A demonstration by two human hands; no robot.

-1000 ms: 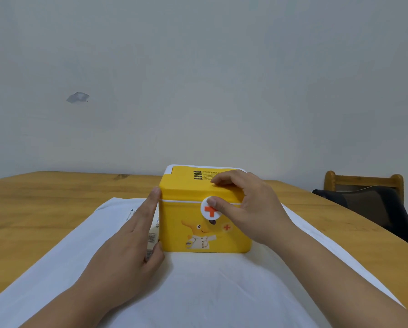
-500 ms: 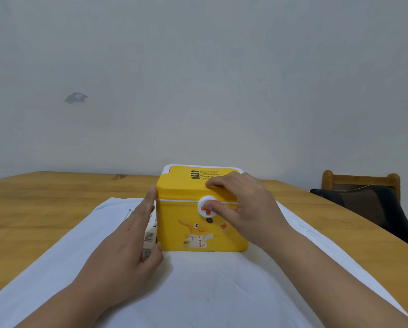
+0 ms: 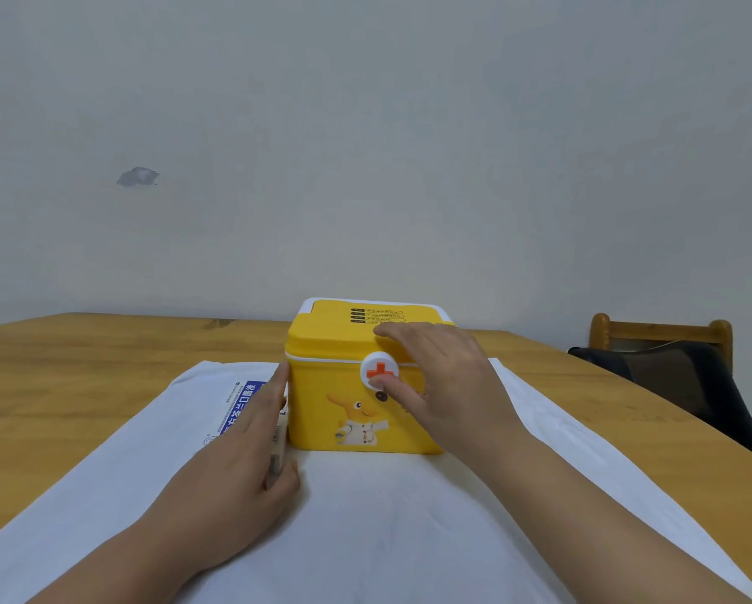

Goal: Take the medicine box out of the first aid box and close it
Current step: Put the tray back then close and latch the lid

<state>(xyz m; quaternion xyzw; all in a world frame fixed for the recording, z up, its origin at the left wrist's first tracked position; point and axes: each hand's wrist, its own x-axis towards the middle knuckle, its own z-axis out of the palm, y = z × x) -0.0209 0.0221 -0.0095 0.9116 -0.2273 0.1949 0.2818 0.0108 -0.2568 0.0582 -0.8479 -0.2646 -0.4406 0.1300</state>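
Found the white-and-blue cardboard medicine box (image 3: 234, 407) out, long axis near-to-far, just left of the yellow plastic first aid box (image 3: 343, 411), under the flat left grip (image 3: 239, 481), right grip (image 3: 443, 385) pinching the closed lid's round white latch (image 3: 378, 371).

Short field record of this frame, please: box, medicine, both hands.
first aid box: yellow, upright on the white cloth, lid down
latch: round, white, red cross, on the front
medicine box: out, lying on the cloth left of the first aid box, partly under the left hand
left hand: fingers straight against the box's left side
right hand: fingers on lid top, thumb on latch
surface: white cloth over wooden table
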